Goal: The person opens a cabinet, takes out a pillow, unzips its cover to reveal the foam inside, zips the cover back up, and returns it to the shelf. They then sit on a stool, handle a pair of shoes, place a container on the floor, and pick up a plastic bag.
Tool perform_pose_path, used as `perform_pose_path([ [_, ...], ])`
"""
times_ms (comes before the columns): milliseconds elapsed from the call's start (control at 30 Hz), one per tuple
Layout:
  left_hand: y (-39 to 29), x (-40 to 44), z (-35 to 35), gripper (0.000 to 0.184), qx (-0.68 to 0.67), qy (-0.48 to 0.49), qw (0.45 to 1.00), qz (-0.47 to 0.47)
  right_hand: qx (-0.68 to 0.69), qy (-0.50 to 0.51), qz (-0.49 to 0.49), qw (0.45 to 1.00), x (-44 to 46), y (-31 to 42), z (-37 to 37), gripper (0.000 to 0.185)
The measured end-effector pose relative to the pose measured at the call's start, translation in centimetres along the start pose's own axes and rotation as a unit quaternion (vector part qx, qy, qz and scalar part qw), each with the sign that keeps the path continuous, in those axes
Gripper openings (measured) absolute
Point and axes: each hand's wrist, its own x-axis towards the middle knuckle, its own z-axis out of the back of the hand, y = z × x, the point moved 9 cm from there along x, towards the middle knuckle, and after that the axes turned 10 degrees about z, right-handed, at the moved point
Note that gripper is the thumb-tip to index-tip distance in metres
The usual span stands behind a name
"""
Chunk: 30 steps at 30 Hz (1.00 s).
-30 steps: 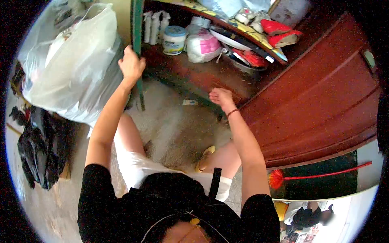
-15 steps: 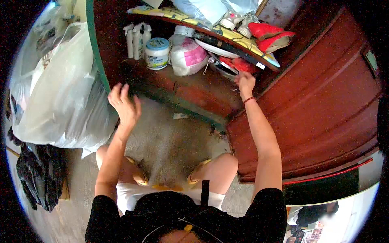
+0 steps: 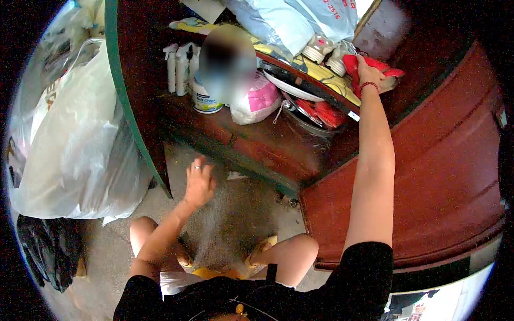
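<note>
On the cabinet's upper shelf, my right hand (image 3: 370, 75) has its fingers closed on a red shoe (image 3: 352, 67), partly hiding it. More red footwear (image 3: 391, 73) shows beside that hand. Just left of it are pale sneakers (image 3: 317, 49), with soles facing outward. My left hand (image 3: 199, 184) hangs over the floor in front of the cabinet, fingers loosely bent and apart, with nothing seen in it. Below the upper shelf lie a pink and white bag (image 3: 259, 101), a white plate (image 3: 297, 88) and red items (image 3: 326, 113) in a dark pan-like container.
Spray bottles (image 3: 182, 72) and a white tub (image 3: 206, 101) stand on the lower shelf; a blurred oval covers part of the tub. A large white plastic bag (image 3: 75, 144) fills the left side, above a black bag (image 3: 48, 251). The brown cabinet door (image 3: 417, 192) swings out at right.
My right hand has gone up from the lower shelf's red items to the red shoe on the upper shelf. My left hand has moved down and right, away from the cabinet's edge.
</note>
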Motion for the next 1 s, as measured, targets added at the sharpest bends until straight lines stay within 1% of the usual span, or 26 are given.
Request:
perform_pose_path([
  [33,-0.2,-0.1,-0.8,0.037,-0.001,0.031,1.000,0.003,-0.015,-0.018,-0.038,0.999,1.0,-1.0,-0.9,0.128],
  [67,-0.4,-0.1,-0.9,0.037,0.002,0.029,1.000,0.008,-0.030,-0.036,-0.076,0.996,0.8,-1.1,-1.1,0.130],
  [133,-2.0,-0.7,-1.2,0.034,-0.017,0.058,0.997,-0.056,-0.029,-0.014,-0.058,0.998,1.1,-0.5,-1.4,0.130],
  [167,-1.7,-0.9,-2.1,0.032,-0.018,0.089,0.995,-0.051,-0.013,-0.026,-0.092,0.995,1.1,-0.7,-1.2,0.129],
  [200,-1.7,-1.1,-2.1,0.032,-0.017,0.092,0.994,-0.048,0.001,-0.037,-0.127,0.991,1.2,-1.3,-1.2,0.128],
  [233,-2.0,-1.3,-2.0,0.032,-0.026,0.097,0.994,-0.052,0.021,0.014,-0.098,0.995,3.3,-1.6,-2.2,0.128],
  [267,-2.2,-1.4,-1.9,0.031,-0.036,0.100,0.993,-0.057,0.019,0.014,-0.099,0.995,3.5,-1.5,-2.3,0.128],
  [333,-2.8,-1.6,-1.7,0.031,-0.038,0.098,0.992,-0.065,0.065,-0.044,-0.091,0.993,3.8,-1.0,-1.4,0.128],
  [367,-3.1,-1.9,-1.4,0.031,-0.036,0.094,0.992,-0.072,0.030,-0.069,-0.104,0.992,3.2,-0.8,-0.8,0.128],
  [500,-3.9,-2.1,-0.9,0.031,-0.023,0.098,0.992,-0.075,-0.014,-0.051,-0.101,0.993,1.3,-0.5,-1.2,0.132],
  [600,-3.3,-1.8,-1.1,0.031,-0.038,0.110,0.992,-0.055,0.020,-0.038,-0.097,0.994,0.3,-0.7,-1.2,0.131],
  [633,-3.0,-1.7,-1.3,0.031,-0.043,0.101,0.993,-0.048,-0.022,-0.064,-0.118,0.991,0.2,-0.6,-0.4,0.128],
  [667,-2.8,-1.6,-1.6,0.030,-0.049,0.095,0.993,-0.043,-0.025,-0.063,-0.117,0.991,1.4,-0.8,-0.7,0.128],
  [700,-2.5,-1.7,-2.2,0.030,-0.052,0.100,0.993,-0.043,0.044,-0.060,-0.126,0.989,3.3,-1.6,-1.2,0.127],
  [733,-2.2,-1.7,-2.9,0.034,-0.054,0.110,0.992,-0.039,0.114,-0.057,-0.134,0.983,4.5,-2.4,-1.7,0.126],
  [767,-2.0,-1.7,-3.3,0.038,-0.056,0.120,0.991,-0.035,0.105,-0.027,-0.108,0.988,4.5,-2.2,-0.9,0.109],
  [800,-2.2,-1.8,-3.0,0.038,-0.058,0.125,0.990,-0.035,0.132,-0.024,-0.095,0.986,5.7,-3.0,-1.5,0.099],
  [867,-2.8,-1.6,-1.9,0.033,-0.067,0.125,0.989,-0.036,0.286,-0.050,-0.062,0.955,10.9,-6.3,-4.1,0.079],
  [900,-2.7,-1.6,-1.9,0.033,-0.068,0.125,0.989,-0.035,0.340,-0.056,-0.047,0.937,12.9,-8.2,-4.8,0.071],
  [933,-2.8,-1.7,-1.9,0.031,-0.072,0.113,0.990,-0.040,0.339,-0.056,-0.046,0.938,11.2,-8.0,-3.9,0.071],
  [1000,-3.0,-1.5,-1.6,0.029,-0.080,0.099,0.991,-0.043,0.366,-0.071,-0.079,0.924,8.9,-8.5,-2.0,0.059],
])
